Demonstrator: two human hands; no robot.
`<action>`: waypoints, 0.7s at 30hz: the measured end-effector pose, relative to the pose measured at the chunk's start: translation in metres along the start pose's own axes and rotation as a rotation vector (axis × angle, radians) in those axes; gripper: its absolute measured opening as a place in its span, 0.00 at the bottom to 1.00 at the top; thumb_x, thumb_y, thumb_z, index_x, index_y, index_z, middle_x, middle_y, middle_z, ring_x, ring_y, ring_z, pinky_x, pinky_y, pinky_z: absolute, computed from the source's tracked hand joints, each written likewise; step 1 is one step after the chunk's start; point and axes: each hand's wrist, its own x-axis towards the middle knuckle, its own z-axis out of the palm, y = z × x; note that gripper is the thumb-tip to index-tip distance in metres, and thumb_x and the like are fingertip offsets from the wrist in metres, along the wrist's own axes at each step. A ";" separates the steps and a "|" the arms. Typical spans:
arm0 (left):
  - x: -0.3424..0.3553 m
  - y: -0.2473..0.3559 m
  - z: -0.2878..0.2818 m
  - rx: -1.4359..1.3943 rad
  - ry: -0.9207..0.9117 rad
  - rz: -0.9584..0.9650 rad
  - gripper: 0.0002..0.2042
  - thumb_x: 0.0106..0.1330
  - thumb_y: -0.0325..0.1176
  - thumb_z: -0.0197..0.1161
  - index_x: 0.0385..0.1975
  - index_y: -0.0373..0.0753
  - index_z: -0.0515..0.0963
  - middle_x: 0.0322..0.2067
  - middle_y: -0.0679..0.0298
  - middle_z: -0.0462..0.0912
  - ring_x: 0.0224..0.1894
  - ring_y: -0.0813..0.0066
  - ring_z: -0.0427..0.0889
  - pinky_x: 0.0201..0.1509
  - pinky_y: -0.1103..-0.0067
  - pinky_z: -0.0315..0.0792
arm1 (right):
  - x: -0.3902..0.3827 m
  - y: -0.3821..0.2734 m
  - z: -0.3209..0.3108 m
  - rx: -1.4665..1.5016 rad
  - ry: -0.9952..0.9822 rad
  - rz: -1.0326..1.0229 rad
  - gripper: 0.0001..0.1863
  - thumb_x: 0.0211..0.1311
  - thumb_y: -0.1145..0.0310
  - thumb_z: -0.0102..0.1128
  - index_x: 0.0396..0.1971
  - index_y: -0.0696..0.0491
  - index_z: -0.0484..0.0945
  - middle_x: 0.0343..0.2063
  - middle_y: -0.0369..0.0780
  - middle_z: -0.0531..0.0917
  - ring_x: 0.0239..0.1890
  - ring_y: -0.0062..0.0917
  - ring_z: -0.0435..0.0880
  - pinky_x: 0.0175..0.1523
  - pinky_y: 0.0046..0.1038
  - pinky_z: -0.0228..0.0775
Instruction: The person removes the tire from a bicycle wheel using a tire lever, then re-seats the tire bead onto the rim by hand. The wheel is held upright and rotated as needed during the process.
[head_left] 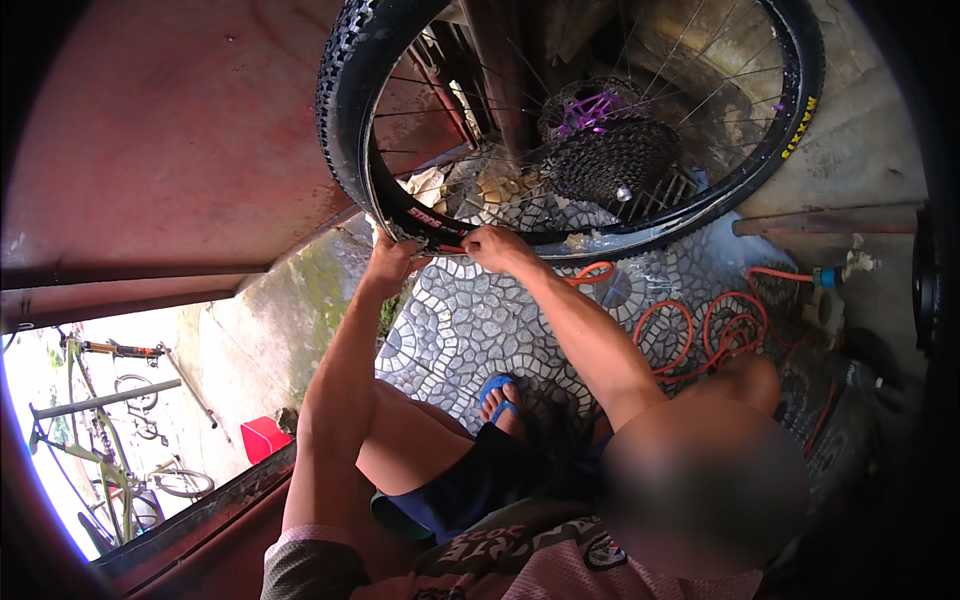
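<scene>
A bicycle wheel with a black knobby tyre (343,120) is tilted in front of me. My left hand (393,250) is closed on the tyre's near edge, where whitish residue clings beside the fingers. Just to its right, my right hand (495,250) is closed on the same edge, fingers curled over the rim side. Between the hands runs a short reddish strip; I cannot tell whether it is a tool or a rim marking. Milky liquid (610,240) lies along the rim to the right. The wheel carries a dark cassette (610,165) and a purple hub (590,112).
Patterned stone paving (450,320) lies below, with a coiled orange hose (735,330) running to a teal connector (825,277) at the right wall. A reddish metal panel (170,130) stands left. Beyond it are a red bucket (263,440) and a greenish bicycle frame (110,450).
</scene>
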 end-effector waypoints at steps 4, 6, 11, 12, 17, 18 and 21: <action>0.006 0.000 0.008 -0.024 -0.044 -0.014 0.29 0.65 0.15 0.51 0.67 0.44 0.62 0.59 0.57 0.78 0.56 0.56 0.84 0.56 0.61 0.85 | -0.005 0.057 -0.009 -0.123 -0.103 0.045 0.16 0.70 0.61 0.53 0.50 0.44 0.88 0.44 0.41 0.90 0.45 0.33 0.89 0.55 0.36 0.80; 0.003 0.001 0.023 -0.029 0.000 -0.027 0.27 0.65 0.15 0.51 0.65 0.42 0.63 0.58 0.57 0.79 0.54 0.57 0.85 0.56 0.61 0.85 | -0.010 0.070 -0.011 -0.064 -0.013 0.031 0.16 0.69 0.61 0.54 0.49 0.44 0.88 0.46 0.43 0.90 0.47 0.34 0.89 0.55 0.35 0.80; 0.006 -0.003 -0.020 0.035 -0.064 -0.021 0.26 0.66 0.15 0.51 0.64 0.43 0.64 0.58 0.56 0.79 0.55 0.58 0.85 0.56 0.62 0.85 | 0.006 -0.041 0.002 0.172 0.051 -0.156 0.15 0.70 0.58 0.54 0.48 0.41 0.88 0.46 0.43 0.89 0.44 0.37 0.90 0.53 0.36 0.80; 0.000 -0.001 -0.013 0.014 -0.061 -0.022 0.26 0.66 0.15 0.52 0.64 0.43 0.64 0.58 0.56 0.79 0.55 0.58 0.85 0.56 0.62 0.85 | 0.004 -0.024 0.002 0.109 0.037 -0.136 0.15 0.71 0.58 0.55 0.48 0.41 0.89 0.46 0.43 0.89 0.45 0.37 0.90 0.53 0.36 0.80; 0.004 -0.002 -0.012 -0.043 -0.128 -0.024 0.28 0.65 0.15 0.56 0.63 0.48 0.67 0.59 0.62 0.79 0.60 0.61 0.82 0.61 0.61 0.82 | -0.008 0.007 0.029 0.272 0.233 -0.169 0.14 0.70 0.59 0.59 0.46 0.47 0.88 0.43 0.45 0.89 0.45 0.39 0.89 0.52 0.38 0.80; 0.004 -0.004 -0.011 -0.029 -0.133 -0.031 0.28 0.64 0.14 0.56 0.63 0.49 0.67 0.59 0.63 0.79 0.60 0.62 0.82 0.61 0.61 0.82 | 0.000 -0.019 0.027 0.261 0.272 -0.144 0.13 0.72 0.60 0.56 0.46 0.45 0.88 0.39 0.47 0.89 0.39 0.39 0.90 0.47 0.39 0.82; 0.002 -0.001 -0.016 -0.010 -0.127 -0.036 0.29 0.64 0.13 0.56 0.63 0.51 0.67 0.59 0.65 0.79 0.60 0.63 0.81 0.63 0.61 0.80 | 0.003 -0.048 0.021 0.338 0.336 -0.213 0.12 0.69 0.62 0.56 0.42 0.45 0.88 0.35 0.49 0.88 0.37 0.42 0.89 0.44 0.43 0.81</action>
